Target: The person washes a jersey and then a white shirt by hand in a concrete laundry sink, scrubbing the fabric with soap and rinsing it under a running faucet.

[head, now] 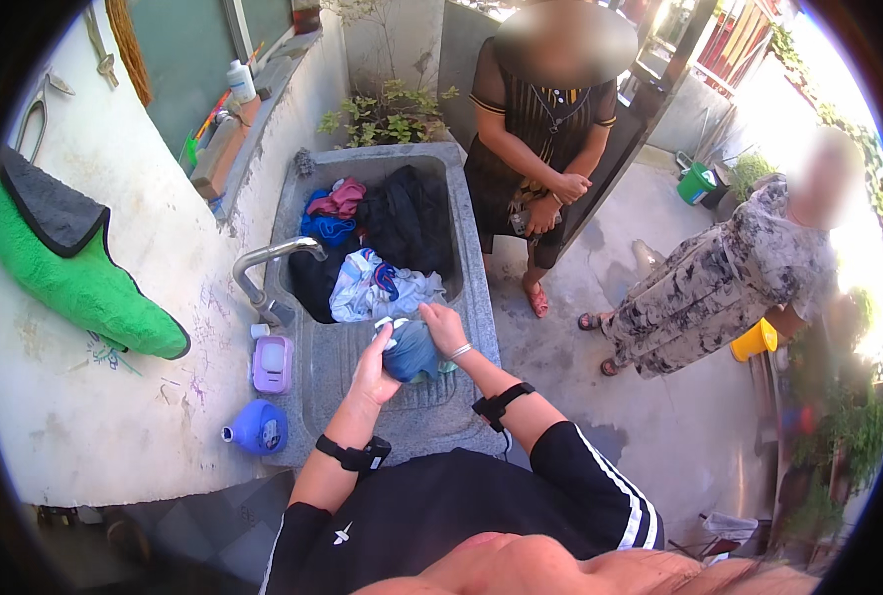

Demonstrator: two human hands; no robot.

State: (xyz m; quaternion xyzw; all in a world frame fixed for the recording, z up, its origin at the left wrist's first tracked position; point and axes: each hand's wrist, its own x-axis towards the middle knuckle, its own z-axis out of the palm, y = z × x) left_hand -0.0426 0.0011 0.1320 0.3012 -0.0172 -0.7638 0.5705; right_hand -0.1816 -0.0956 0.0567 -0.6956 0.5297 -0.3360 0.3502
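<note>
My left hand [373, 372] and my right hand [443, 329] grip a bunched blue-grey cloth [409, 353] from its two sides, above the ribbed washboard part of a grey stone laundry sink [478, 320]. In the basin beyond lie a white garment [352, 286] with blue and red parts, dark clothes [408, 216], a blue cloth [327, 228] and a pink cloth [343, 198]. A metal faucet [266, 256] reaches over the basin from the left. The underside of the held cloth is partly hidden.
A purple soap box [272, 364] and a blue-violet detergent bottle [263, 427] stand left of the washboard. A green towel [77, 290] hangs on the left wall. One person [545, 134] stands beyond the sink's right side; another [709, 282] stands farther right, near a yellow bucket [755, 341].
</note>
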